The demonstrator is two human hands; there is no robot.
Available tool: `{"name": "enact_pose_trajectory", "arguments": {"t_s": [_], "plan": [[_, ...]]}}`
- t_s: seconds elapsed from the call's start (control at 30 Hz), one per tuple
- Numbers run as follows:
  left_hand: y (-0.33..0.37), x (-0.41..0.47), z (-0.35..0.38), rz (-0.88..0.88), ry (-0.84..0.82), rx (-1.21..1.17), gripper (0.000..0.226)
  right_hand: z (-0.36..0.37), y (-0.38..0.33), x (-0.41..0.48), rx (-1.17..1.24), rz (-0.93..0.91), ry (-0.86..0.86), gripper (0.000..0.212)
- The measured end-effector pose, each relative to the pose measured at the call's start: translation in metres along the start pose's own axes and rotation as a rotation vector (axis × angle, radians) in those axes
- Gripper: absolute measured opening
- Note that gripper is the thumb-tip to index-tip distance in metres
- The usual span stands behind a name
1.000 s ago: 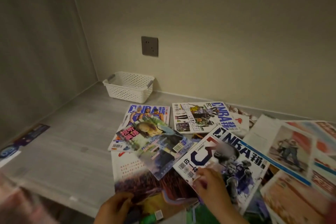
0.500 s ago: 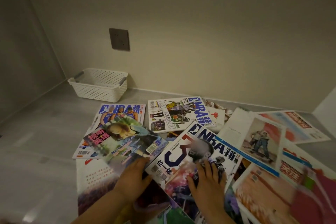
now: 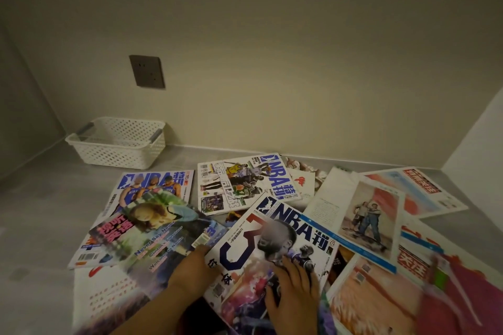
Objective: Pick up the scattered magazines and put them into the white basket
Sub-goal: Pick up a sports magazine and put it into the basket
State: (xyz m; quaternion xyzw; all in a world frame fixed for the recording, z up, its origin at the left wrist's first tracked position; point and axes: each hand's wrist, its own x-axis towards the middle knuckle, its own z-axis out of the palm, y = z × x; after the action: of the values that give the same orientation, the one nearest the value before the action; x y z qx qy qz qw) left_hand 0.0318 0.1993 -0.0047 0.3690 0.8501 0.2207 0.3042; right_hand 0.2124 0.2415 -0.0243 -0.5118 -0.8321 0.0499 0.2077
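The white perforated basket [image 3: 117, 156] stands at the back left against the wall, with nothing visible inside. Several magazines lie overlapping on the grey surface. An NBA magazine with a large "3" [image 3: 245, 249] lies nearest me. My left hand [image 3: 192, 273] is at its left edge, fingers tucked under the cover. My right hand [image 3: 295, 289] lies flat on its cover, fingers spread. To the left is a green-covered magazine [image 3: 152, 234], on top of a blue NBA magazine [image 3: 155, 181]. Another NBA magazine [image 3: 245, 182] lies behind.
Paler papers with a picture of two people [image 3: 367, 212] and red headlines [image 3: 419, 187] spread to the right. A blurred red thing [image 3: 462, 302] sits at the lower right. A dark wall socket [image 3: 147, 71] is above the basket. Bare grey surface [image 3: 40, 212] lies left.
My view has swung right and come closer. My left hand has moved from the near edge up to the "3" magazine's left edge; my right hand has settled flat on its cover.
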Motion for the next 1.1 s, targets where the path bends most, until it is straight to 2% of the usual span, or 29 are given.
{"name": "enact_pose_trajectory", "arguments": {"t_s": [0.13,0.2,0.23,0.3,0.37,0.43,0.47,0.53,0.6,0.67,0.77,0.83,0.97,1.1], "plan": [[0.002,-0.012,-0.005,0.059,0.093,-0.05,0.023,0.0,0.007,-0.002,0.04,-0.049,-0.007,0.053],[0.004,-0.023,-0.005,0.079,0.151,-0.134,0.015,0.0,0.016,-0.002,0.108,0.013,-0.049,0.057],[0.005,-0.03,-0.006,0.106,0.184,-0.176,0.007,-0.001,0.019,-0.001,0.211,0.113,-0.084,0.06],[0.008,-0.043,-0.011,0.18,0.242,-0.258,0.02,-0.004,0.022,0.003,0.424,0.34,-0.138,0.067],[0.009,-0.055,-0.018,0.236,0.246,-0.328,0.027,-0.01,0.024,0.01,0.691,0.53,-0.064,0.069],[0.012,-0.067,-0.026,0.271,0.235,-0.363,0.02,-0.021,0.023,0.021,1.021,0.655,-0.055,0.065],[0.013,-0.073,-0.031,0.289,0.241,-0.382,0.016,-0.026,0.021,0.028,1.127,0.72,-0.079,0.065],[0.014,-0.082,-0.04,0.325,0.281,-0.459,0.015,-0.034,0.02,0.04,1.188,0.835,-0.118,0.069],[0.013,-0.09,-0.05,0.349,0.336,-0.541,0.017,-0.039,0.018,0.05,1.163,0.83,-0.153,0.066],[0.01,-0.092,-0.062,0.382,0.401,-0.586,0.017,-0.042,0.008,0.056,1.178,0.754,-0.254,0.054],[-0.001,-0.087,-0.085,0.426,0.429,-0.699,0.017,-0.043,-0.016,0.066,1.366,0.666,-0.387,0.032],[-0.012,-0.078,-0.104,0.457,0.427,-0.747,0.018,-0.045,-0.038,0.077,1.51,0.605,-0.37,0.025],[-0.047,-0.049,-0.156,0.564,0.444,-0.724,0.03,-0.041,-0.104,0.092,1.515,0.572,-0.293,0.02],[-0.095,-0.01,-0.223,0.622,0.465,-0.621,0.041,-0.023,-0.202,0.105,1.606,0.577,-0.133,0.022]]}}
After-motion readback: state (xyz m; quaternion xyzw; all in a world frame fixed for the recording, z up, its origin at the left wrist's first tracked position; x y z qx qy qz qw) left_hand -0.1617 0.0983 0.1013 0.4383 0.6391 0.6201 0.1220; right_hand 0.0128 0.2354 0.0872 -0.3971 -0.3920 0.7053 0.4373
